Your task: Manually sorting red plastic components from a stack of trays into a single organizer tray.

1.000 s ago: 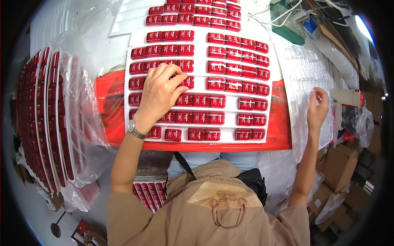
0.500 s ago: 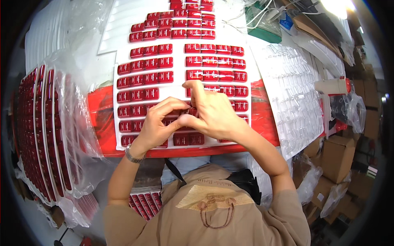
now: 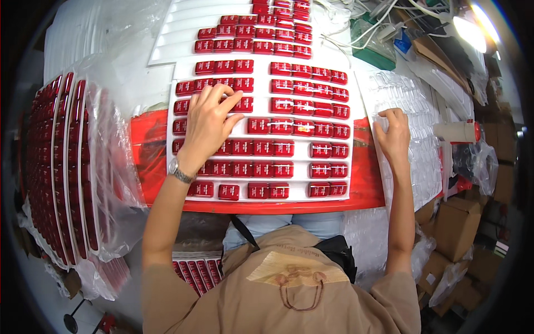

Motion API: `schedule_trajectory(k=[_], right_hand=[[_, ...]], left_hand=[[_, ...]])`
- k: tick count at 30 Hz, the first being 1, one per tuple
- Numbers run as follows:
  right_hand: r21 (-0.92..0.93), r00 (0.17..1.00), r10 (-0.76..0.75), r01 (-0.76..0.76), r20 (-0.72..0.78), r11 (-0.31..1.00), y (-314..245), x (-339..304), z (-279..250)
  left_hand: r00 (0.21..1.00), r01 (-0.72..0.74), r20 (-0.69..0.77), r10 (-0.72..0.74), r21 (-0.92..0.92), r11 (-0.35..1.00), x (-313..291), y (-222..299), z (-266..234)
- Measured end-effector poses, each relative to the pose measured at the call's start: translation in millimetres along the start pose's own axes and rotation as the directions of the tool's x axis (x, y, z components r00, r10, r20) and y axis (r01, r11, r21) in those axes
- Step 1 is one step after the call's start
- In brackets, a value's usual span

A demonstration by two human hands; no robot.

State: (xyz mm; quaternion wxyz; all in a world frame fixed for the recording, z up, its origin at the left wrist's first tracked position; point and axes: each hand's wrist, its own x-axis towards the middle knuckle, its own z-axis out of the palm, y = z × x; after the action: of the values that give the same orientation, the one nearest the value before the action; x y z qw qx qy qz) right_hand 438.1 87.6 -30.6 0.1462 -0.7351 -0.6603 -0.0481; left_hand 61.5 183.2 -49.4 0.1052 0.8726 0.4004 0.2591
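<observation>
The two hands are now standing apart, whereas half a second ago they were meeting over the lower rows of the white tray [image 3: 261,94]. The left hand [image 3: 209,119] is reaching over the tray's left half, left of the frame's centre. Its fingertips and thumb are straddling a red block [image 3: 247,104], which is lying at the right end of the left-hand group, third row from the tray's top. The view is not showing whether this grip is closing on the block or merely spanning it.

The right hand [image 3: 395,133] is hanging at the right of the frame, along the left edge of the clear plastic pieces [image 3: 425,133]. Its fingers are curling; whether the grip is holding a clear piece cannot be told.

In the fourth row, the right-hand group [image 3: 303,128] is now counting five red blocks, one more than a second ago. By judgement, this addition is marking one more block as handled. The tray is resting on the red-covered tabletop [image 3: 150,145]; stacked trays [image 3: 55,156] are standing at the left of the frame.
</observation>
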Motion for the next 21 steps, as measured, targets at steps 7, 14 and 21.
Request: schedule_trajectory(k=[7, 14, 21], right_hand=[[0.46, 0.883, 0.419, -0.289, -0.21, 0.839, -3, 8, 0], [0.964, 0.942, 0.213, -0.266, 0.258, 0.006, -108, 28, 17], [0.734, 0.957, -0.217, 0.286, -0.192, 0.616, -173, -5, 8]], left_hand=[[0.999, 0.011, 0.052, -0.013, 0.036, 0.999, 14, -3, 0], [0.986, 0.141, -0.012, -0.164, -0.452, 0.881, 0, 6, -5], [0.968, 0.081, -0.107, -0.229, -0.729, 0.68, -14, 61, -1]])
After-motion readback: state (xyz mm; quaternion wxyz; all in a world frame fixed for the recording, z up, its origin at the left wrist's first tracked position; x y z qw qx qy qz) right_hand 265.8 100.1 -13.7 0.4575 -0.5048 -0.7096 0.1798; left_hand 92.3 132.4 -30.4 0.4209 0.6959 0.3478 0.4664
